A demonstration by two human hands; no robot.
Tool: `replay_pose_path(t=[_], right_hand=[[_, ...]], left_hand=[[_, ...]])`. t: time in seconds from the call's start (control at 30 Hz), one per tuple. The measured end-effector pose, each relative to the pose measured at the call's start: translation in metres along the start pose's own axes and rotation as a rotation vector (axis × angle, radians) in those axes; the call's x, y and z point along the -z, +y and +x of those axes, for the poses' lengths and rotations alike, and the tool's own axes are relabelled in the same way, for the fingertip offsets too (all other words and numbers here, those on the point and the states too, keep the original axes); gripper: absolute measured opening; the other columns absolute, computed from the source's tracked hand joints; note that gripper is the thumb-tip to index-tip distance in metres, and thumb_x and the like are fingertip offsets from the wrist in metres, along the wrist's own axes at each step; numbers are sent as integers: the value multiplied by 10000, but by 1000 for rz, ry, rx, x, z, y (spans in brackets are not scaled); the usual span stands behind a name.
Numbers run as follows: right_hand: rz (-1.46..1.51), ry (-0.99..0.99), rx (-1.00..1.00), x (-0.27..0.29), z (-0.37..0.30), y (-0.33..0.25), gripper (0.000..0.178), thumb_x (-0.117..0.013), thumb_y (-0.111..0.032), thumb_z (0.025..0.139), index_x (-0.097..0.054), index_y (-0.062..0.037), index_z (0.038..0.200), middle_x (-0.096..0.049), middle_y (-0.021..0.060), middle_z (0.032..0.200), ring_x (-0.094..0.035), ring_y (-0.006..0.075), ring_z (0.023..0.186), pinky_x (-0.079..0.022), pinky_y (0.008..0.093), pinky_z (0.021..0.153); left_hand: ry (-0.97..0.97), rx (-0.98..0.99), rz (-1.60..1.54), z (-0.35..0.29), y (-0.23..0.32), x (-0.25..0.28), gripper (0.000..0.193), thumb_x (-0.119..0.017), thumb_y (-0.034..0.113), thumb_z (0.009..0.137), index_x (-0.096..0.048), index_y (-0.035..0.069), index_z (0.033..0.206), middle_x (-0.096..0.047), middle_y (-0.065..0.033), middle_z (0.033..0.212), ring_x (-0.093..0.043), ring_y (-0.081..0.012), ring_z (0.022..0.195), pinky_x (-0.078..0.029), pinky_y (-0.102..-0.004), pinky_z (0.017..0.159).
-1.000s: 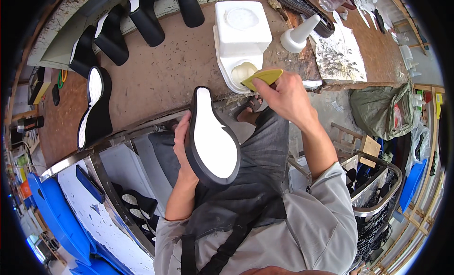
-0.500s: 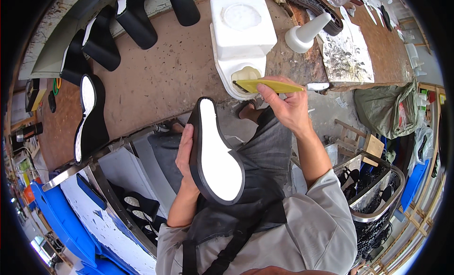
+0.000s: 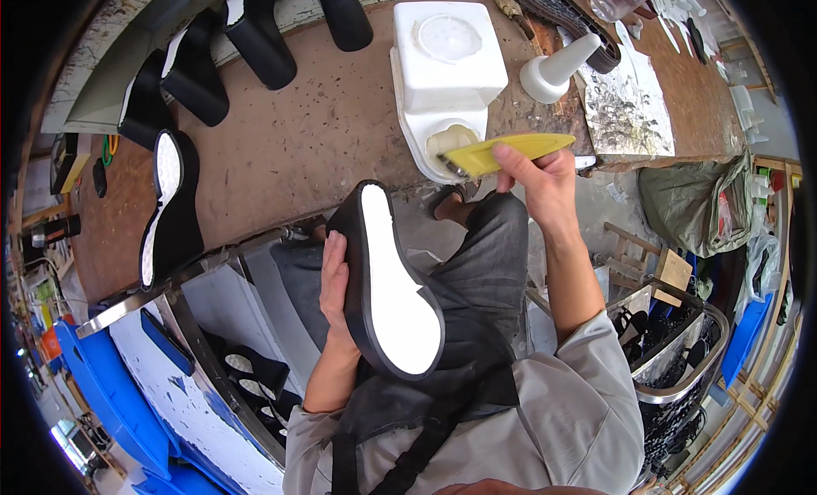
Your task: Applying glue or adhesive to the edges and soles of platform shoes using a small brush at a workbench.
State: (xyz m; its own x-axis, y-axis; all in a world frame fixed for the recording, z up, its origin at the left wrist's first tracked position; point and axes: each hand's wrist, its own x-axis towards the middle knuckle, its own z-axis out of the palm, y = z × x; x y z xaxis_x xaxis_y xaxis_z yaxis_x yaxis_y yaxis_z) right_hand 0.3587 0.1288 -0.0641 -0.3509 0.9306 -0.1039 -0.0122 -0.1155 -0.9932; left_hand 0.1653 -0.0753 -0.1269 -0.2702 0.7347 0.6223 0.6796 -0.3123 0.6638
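In my left hand (image 3: pixel 334 278) is a black wedge shoe sole (image 3: pixel 400 325), tilted with its white top face up. The fingers press along its left side; the thumb is hidden. My right hand (image 3: pixel 549 184) pinches a flat yellow-handled brush (image 3: pixel 515 153). The dark bristle end is over the open front cup (image 3: pixel 451 139) of a white plastic glue pot (image 3: pixel 451 57) on the bench. Whether the bristles touch the cup's rim, I cannot tell. Another wedge sole (image 3: pixel 174 206) stands at the bench's left edge.
Several black wedge soles (image 3: pixel 204 78) line the back left of the brown workbench (image 3: pixel 298 137). Right of the pot stand a white cone-topped bottle (image 3: pixel 553 74) and a stained paper sheet (image 3: pixel 630 112). A metal-rimmed basket (image 3: pixel 681 384) of dark pieces sits at my right.
The brush has drawn back to the right, its bristle end coming up from inside the cup. My left hand and the sole have barely moved.
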Motion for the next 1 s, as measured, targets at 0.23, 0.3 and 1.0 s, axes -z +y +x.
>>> replay_pose_path(t=[0.23, 0.3, 1.0], right_hand=[[163, -102, -1, -8, -63, -58, 131, -665, -57, 828, -644, 60, 882, -638, 81, 707, -558, 106, 513, -436, 220, 470], [307, -62, 116, -25, -81, -77, 135, -655, -50, 834, -637, 65, 901, -644, 96, 739, -567, 110, 526, -445, 221, 473], [-151, -261, 688, -39, -151, -134, 132, -681, 17, 745, -645, 57, 866, -667, 139, 777, -601, 179, 598, -465, 255, 530]], left_hand=[[78, -191, 190, 10, 14, 7, 807, -807, 70, 681, -261, 46, 1273, -424, -282, 1285, -474, -402, 1195, -412, -475, 994], [114, -263, 226, 12, 22, 7, 801, -792, 86, 702, -241, 42, 1282, -396, -279, 1298, -466, -416, 1198, -403, -501, 994], [11, -240, 412, -29, 83, 53, 658, -639, 225, 847, -329, 44, 1398, -382, -195, 1377, -438, -325, 1234, -385, -400, 1014]])
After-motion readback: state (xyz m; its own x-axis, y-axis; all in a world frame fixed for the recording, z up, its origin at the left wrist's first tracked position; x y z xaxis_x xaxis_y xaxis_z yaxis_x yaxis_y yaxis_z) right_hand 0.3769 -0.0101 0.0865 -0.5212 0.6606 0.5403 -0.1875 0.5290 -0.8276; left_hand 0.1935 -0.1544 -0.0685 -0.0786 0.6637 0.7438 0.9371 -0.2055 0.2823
